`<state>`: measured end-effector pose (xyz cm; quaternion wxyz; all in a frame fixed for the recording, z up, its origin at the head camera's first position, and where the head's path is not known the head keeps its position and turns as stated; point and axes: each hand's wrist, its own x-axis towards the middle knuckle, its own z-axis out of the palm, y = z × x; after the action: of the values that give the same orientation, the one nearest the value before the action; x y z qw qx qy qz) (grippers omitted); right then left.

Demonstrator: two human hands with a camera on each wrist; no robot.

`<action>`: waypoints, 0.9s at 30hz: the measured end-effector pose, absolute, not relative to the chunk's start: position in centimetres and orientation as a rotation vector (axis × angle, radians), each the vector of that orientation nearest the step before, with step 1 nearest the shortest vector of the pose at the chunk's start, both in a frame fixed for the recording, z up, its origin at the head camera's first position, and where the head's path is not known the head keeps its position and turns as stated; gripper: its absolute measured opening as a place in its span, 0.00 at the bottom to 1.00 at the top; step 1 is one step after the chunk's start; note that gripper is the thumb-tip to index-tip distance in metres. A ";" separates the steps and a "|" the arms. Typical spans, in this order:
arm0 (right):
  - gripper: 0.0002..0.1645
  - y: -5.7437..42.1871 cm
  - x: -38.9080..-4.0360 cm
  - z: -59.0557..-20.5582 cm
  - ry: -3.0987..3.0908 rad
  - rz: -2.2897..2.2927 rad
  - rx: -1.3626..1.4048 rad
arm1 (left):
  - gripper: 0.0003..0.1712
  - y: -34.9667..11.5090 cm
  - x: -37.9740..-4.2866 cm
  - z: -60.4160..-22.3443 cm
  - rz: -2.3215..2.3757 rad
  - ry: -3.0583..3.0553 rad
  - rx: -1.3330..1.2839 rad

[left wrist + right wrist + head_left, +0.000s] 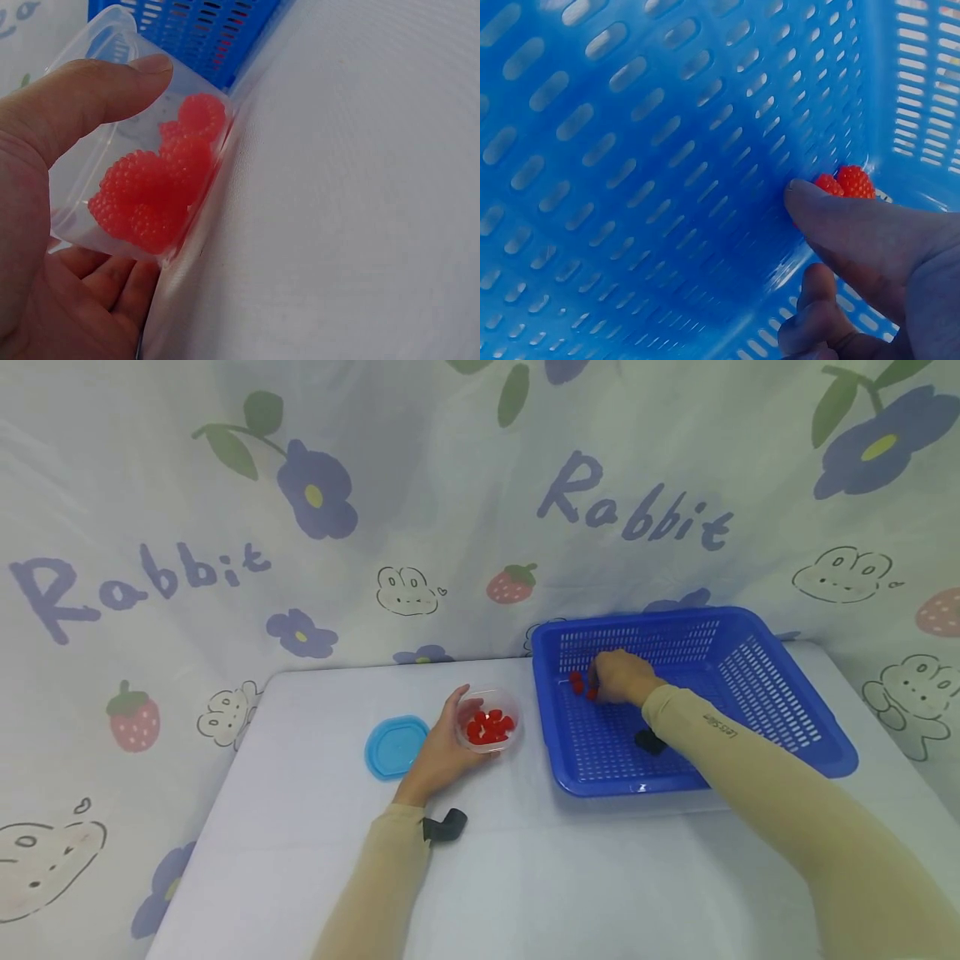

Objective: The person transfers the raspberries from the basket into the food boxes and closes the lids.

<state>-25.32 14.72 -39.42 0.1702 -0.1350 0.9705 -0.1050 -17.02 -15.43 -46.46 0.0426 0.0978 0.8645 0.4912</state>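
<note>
My left hand (442,745) grips a clear round plastic container (491,697) on the table, thumb on one side and fingers around the other. Several red toy raspberries (154,187) lie inside it. My right hand (622,677) reaches down into the left part of a blue plastic basket (611,752). Loose raspberries (855,182) lie in the basket beside that hand, partly behind the thumb (832,214) in the right wrist view. A gap shows between this thumb and the bent fingers, with no berry visible in it.
A light blue round lid (396,747) lies on the white-covered table (495,893), left of the container. Behind the table hangs a printed cloth (450,510). Black wrist devices (450,825) sit on both sleeves.
</note>
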 end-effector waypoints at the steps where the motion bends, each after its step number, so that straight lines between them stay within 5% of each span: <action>1: 0.18 14.7 -25.3 -39.4 2.758 -0.299 -0.384 | 0.61 -15.4 -17.0 -46.5 1.503 2.645 0.300; 15: 0.12 14.7 -25.2 -38.9 2.767 -0.304 -0.412 | 0.62 -15.4 -17.2 -46.5 1.512 2.645 0.308; 27: 0.16 14.3 -24.7 -37.7 2.813 -0.341 -0.405 | 0.61 -15.4 -17.0 -46.3 1.489 2.653 0.278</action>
<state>-24.69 14.34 -37.68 0.1390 -0.1402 0.9732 -0.1180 -16.96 -15.36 -46.32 0.0431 0.0908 0.8676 0.4869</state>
